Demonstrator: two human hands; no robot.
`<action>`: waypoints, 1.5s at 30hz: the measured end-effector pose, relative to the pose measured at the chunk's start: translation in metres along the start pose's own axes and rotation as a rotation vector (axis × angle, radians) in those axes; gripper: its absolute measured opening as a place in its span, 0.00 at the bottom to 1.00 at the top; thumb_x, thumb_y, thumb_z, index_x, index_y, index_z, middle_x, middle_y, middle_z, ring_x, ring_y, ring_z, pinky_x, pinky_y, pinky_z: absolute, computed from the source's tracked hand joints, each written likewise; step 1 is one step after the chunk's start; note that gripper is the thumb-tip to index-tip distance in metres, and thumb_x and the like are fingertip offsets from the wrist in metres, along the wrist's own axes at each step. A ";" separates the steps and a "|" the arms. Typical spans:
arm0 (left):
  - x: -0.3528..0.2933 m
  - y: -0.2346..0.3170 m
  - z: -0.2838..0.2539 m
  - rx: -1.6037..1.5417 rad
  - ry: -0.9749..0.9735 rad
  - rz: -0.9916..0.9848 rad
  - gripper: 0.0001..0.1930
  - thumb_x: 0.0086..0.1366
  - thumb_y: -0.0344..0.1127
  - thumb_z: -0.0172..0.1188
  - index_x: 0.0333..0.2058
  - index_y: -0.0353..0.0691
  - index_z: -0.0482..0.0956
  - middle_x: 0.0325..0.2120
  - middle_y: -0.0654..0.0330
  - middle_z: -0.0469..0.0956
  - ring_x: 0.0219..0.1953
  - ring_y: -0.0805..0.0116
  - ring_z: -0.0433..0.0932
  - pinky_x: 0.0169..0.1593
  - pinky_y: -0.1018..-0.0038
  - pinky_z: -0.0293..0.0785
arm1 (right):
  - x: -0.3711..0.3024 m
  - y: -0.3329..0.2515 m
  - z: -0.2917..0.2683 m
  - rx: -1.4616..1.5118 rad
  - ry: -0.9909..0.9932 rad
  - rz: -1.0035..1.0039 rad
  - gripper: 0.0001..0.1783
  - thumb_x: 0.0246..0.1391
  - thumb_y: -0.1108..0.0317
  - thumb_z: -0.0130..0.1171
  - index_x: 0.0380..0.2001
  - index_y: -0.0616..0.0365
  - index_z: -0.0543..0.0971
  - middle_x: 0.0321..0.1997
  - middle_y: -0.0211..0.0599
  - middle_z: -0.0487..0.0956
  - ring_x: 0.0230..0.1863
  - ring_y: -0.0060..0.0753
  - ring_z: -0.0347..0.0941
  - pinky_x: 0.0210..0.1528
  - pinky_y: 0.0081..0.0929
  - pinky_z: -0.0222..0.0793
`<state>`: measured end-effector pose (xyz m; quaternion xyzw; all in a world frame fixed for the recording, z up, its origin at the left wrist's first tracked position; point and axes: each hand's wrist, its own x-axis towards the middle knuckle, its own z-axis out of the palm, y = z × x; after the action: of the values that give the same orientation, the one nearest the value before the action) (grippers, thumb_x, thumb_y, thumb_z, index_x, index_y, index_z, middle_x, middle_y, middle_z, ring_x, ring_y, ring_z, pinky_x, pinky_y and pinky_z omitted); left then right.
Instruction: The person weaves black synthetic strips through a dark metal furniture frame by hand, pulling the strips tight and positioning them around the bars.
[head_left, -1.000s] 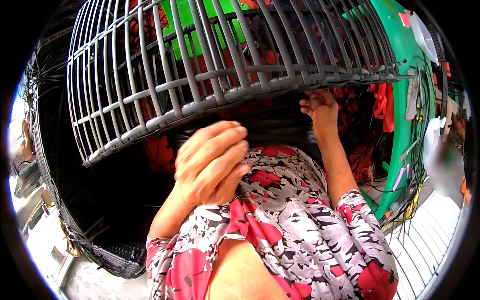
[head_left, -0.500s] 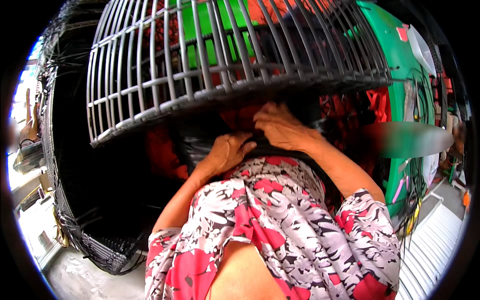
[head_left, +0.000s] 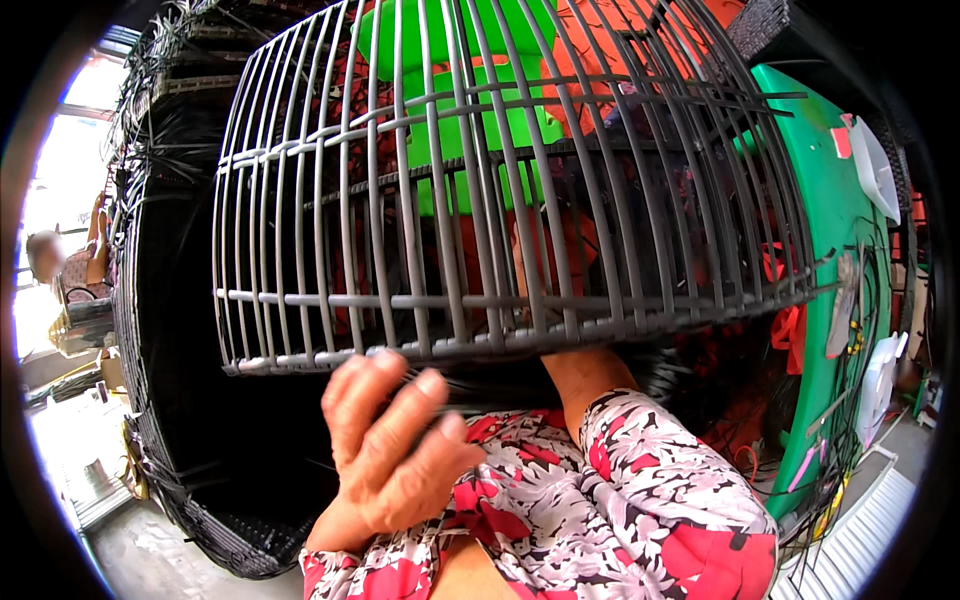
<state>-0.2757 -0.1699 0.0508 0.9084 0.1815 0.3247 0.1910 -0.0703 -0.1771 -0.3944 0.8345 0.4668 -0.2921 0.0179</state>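
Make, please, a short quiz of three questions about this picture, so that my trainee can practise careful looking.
1. True or false: both sleeves are plain white.
2. Choose one. The fingers of the left hand are:
A) clenched in a fist
B) spread apart, with nothing visible between them
C) wrapped around a cup
3. Short answer: the grey lattice hides part of one arm from the camera. Which one, left or right?

Key:
1. False; the sleeves have a floral pattern with red, black and pale grey.
2. B.
3. Right; the right forearm disappears behind the lower rim.
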 end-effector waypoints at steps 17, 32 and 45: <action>0.012 -0.023 0.038 0.398 -0.309 -0.098 0.25 0.52 0.42 0.61 0.49 0.40 0.73 0.49 0.51 0.71 0.56 0.48 0.64 0.62 0.49 0.46 | -0.004 -0.002 0.008 0.094 0.029 0.142 0.26 0.57 0.56 0.42 0.55 0.58 0.66 0.60 0.49 0.65 0.63 0.46 0.56 0.64 0.41 0.49; -0.017 -0.022 0.052 0.351 0.003 -0.039 0.22 0.51 0.32 0.62 0.48 0.43 0.75 0.43 0.58 0.75 0.51 0.53 0.68 0.61 0.50 0.49 | -0.031 0.008 -0.014 0.063 0.042 0.049 0.28 0.58 0.51 0.42 0.56 0.55 0.67 0.59 0.47 0.66 0.61 0.44 0.59 0.64 0.40 0.50; -0.038 0.006 0.045 0.342 0.034 0.033 0.22 0.43 0.33 0.66 0.41 0.42 0.78 0.36 0.59 0.76 0.44 0.55 0.70 0.56 0.53 0.58 | -0.136 -0.019 -0.044 0.303 -0.246 -0.571 0.29 0.58 0.46 0.41 0.56 0.53 0.67 0.58 0.44 0.68 0.60 0.43 0.61 0.64 0.38 0.51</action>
<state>-0.2725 -0.2020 0.0017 0.9248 0.2222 0.3078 0.0252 -0.1181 -0.2573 -0.2846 0.6219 0.6272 -0.4498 -0.1326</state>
